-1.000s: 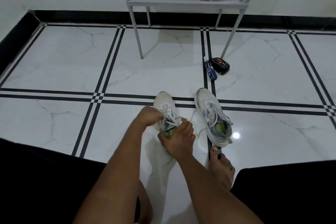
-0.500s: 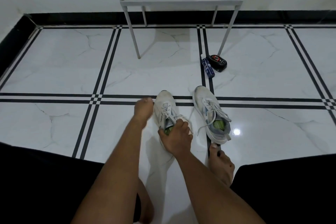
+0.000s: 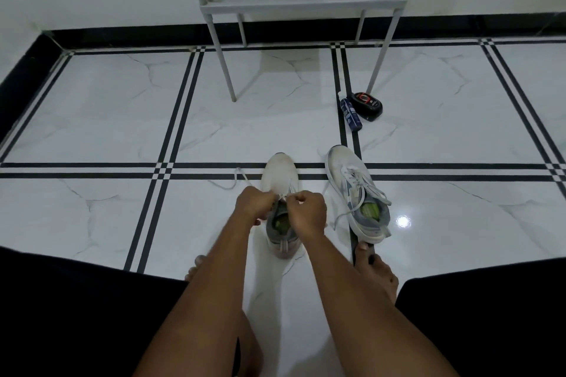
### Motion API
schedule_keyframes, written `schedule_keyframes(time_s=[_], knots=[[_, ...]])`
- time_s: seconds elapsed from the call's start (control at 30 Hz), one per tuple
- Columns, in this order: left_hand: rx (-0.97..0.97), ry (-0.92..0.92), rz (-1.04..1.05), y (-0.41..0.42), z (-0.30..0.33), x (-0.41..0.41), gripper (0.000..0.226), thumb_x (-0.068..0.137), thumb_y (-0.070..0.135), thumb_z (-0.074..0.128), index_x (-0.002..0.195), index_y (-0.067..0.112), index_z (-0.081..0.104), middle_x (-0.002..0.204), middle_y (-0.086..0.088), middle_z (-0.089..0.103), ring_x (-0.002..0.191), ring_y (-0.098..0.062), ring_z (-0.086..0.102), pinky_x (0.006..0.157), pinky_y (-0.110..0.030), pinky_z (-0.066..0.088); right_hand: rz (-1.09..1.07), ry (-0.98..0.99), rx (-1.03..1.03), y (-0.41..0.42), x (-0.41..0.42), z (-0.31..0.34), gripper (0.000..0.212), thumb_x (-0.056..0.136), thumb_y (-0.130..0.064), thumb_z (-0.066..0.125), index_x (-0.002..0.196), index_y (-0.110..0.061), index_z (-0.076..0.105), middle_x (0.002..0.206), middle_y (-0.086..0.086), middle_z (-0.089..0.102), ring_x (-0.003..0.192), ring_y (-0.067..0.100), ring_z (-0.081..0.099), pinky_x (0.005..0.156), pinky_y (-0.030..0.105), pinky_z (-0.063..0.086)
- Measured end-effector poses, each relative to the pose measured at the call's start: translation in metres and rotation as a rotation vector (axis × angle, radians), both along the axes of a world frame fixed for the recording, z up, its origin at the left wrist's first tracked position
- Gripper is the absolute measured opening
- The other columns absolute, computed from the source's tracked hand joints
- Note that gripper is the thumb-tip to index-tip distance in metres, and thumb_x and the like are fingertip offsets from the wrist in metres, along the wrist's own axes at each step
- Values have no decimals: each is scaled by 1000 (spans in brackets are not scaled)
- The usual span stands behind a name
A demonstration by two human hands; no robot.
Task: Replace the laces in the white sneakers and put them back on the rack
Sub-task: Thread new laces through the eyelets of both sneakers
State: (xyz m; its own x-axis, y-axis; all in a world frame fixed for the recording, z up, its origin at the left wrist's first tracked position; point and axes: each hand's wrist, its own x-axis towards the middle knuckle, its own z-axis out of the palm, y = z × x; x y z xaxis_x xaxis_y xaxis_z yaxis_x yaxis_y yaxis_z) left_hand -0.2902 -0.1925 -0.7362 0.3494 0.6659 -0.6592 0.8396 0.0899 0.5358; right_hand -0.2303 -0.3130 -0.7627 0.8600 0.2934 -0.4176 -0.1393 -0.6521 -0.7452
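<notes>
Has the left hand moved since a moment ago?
Yes. The left hand has swung right, from beside the left sneaker onto its laces, meeting the right hand.

White sneakers [image 3: 356,190] upright on floor (left one's lace [image 3: 237,182] loose).

Left hand [image 3: 255,204] and right hand [image 3: 307,210] fisted side by side, forearms extended.

Dim, even light; glare spot on floor [image 3: 403,221]; edges bowed
</notes>
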Motion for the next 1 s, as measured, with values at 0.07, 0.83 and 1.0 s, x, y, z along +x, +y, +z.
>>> schedule_keyframes(time_s=[0.07,0.83,1.0], knots=[[-16,-117,139,-7,-13,-3,27,87,37,75,85,10,78,83,-9,78,83,-31,76,77,-44,65,-40,104,76,1,3,2,26,95,-24,64,77,-7,74,75,6,70,70,21,64,69,39,56],[-11,-525,147,11,95,27,30,107,32,51,103,13,74,98,1,76,89,-16,66,78,-31,47,65,338,369,28,60,101,27,107,-37,56,107,-24,79,106,-9,77,112,18,68,95,37,52],[92,-657,99,15,142,42,28,108,31,51,104,14,73,100,0,76,90,-14,68,78,-26,50,93,154,444,34,74,153,29,111,-36,52,107,-22,77,105,-6,76,97,13,69,74,23,45]])
